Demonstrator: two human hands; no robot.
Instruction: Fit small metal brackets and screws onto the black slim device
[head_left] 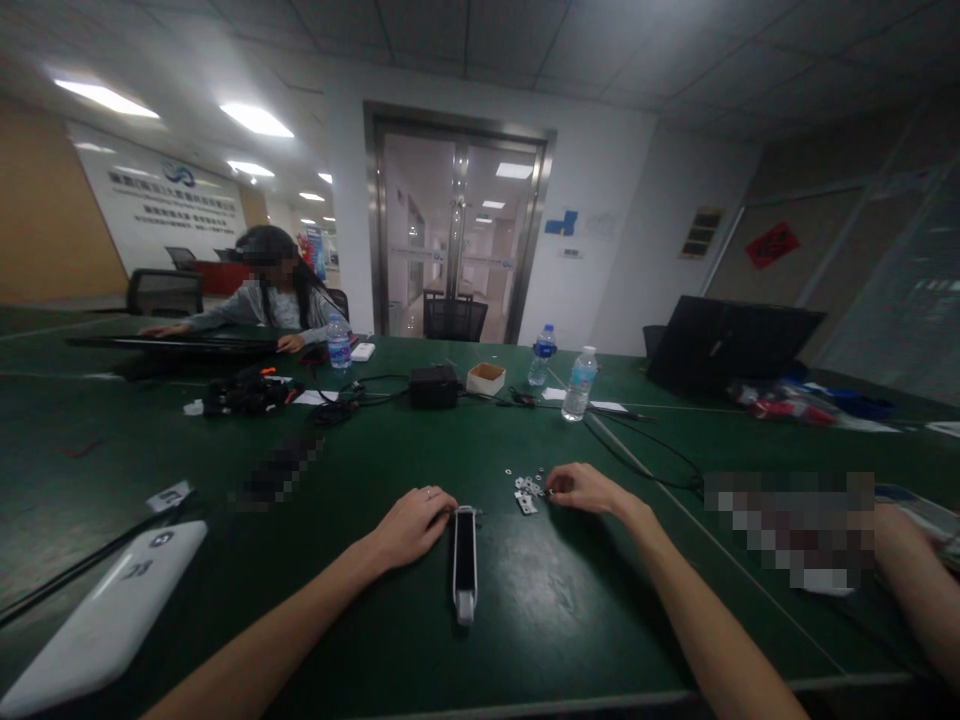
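Note:
A long, narrow black-and-white piece [466, 560], like a miniature scooter deck, lies on the green table with its white end towards me. My left hand [414, 522] rests at its far end, fingers curled and fingertips gripping that end. To the right of it is a small heap of loose metal parts [528, 492], some like nuts and flat plates. My right hand [583, 488] is at the heap's right edge, thumb and fingers pinched together. Whatever lies between those fingertips is too small to name.
A white device [112, 610] lies at left. Farther back stand a black box [434, 387], an open small carton [486, 378], water bottles [579, 384] and cables. Another person [277, 285] sits across the table; someone's arm [911, 570] reaches in at right.

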